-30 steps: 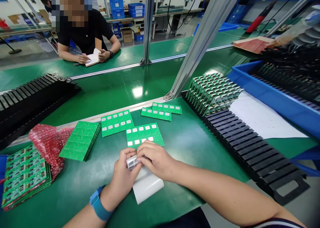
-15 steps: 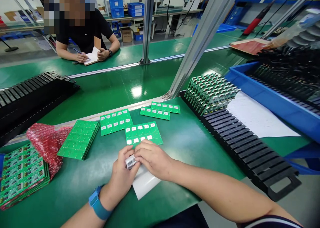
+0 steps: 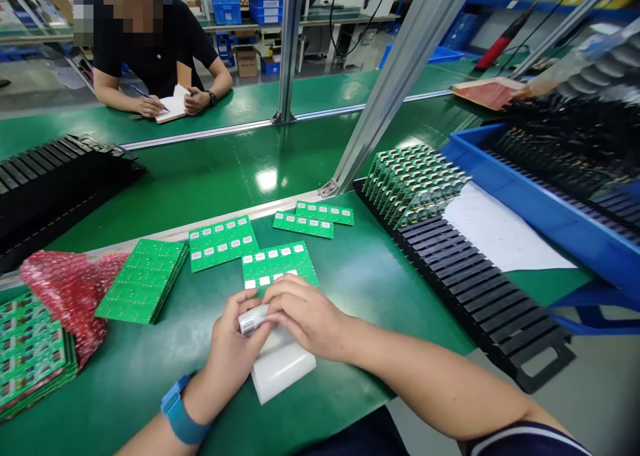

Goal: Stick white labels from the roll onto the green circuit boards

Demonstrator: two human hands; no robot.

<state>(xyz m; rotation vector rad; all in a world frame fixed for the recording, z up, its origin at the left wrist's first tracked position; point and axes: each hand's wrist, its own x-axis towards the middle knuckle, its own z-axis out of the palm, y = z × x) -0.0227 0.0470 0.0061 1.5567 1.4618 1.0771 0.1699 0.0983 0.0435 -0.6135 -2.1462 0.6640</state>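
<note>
A glossy white label strip (image 3: 285, 374) lies curled on the green bench, its upper end bent into a roll between my hands. My left hand (image 3: 230, 346) grips this rolled end between thumb and fingers; a blue band circles the wrist. From the right, my right hand (image 3: 313, 316) pinches the strip's edge, fingertips hidden behind the knuckles. Just beyond is a green circuit board (image 3: 281, 259) with two rows of white labels, its lower edge partly covered by my right hand. Another labelled board (image 3: 223, 243) and two narrow labelled boards (image 3: 303, 225) (image 3: 325, 213) lie farther back.
Stacked green boards (image 3: 143, 279) and red bubble wrap (image 3: 75, 289) with more boards (image 3: 33, 349) are at left. A black slotted rack (image 3: 475, 286) holding upright boards runs along the right, near a blue bin (image 3: 545, 193). A metal post (image 3: 395, 76) rises ahead; a person (image 3: 155, 63) writes opposite.
The view has shifted slightly, so most things appear farther left. Within my hands the label strip's end is turned, showing a smooth rolled surface where dark print showed before. Both hands keep their hold.
</note>
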